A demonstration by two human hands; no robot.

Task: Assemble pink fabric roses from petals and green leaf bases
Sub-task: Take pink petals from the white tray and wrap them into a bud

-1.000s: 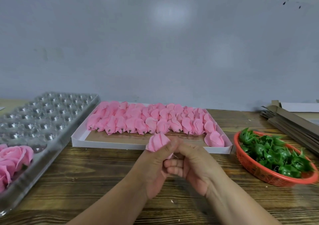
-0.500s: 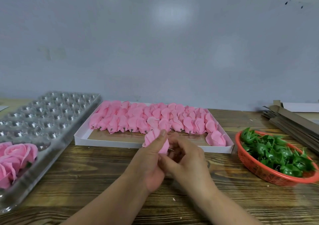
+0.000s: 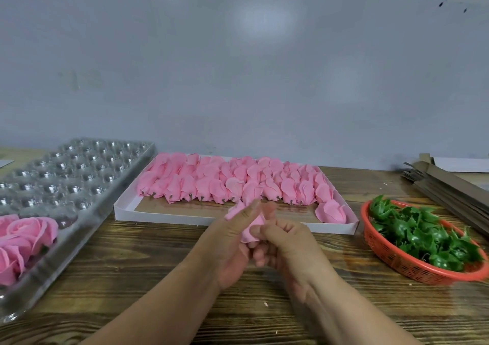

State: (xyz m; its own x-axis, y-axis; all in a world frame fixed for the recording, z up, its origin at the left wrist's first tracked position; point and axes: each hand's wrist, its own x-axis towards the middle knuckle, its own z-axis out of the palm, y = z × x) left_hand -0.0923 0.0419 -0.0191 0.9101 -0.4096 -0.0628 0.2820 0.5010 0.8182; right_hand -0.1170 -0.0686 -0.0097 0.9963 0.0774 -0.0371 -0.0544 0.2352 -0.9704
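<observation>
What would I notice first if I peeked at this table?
Probably the rows of pink petal buds filling the white tray in the middle. In front of it, the left hand and right hand hold one pink bud together. A red basket of green leaf bases sits at the right.

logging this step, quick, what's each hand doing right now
Left hand: grip closed on the pink petal bud, thumb pressed along it.
Right hand: grip closed on the same bud, pinching its lower edge.
</observation>
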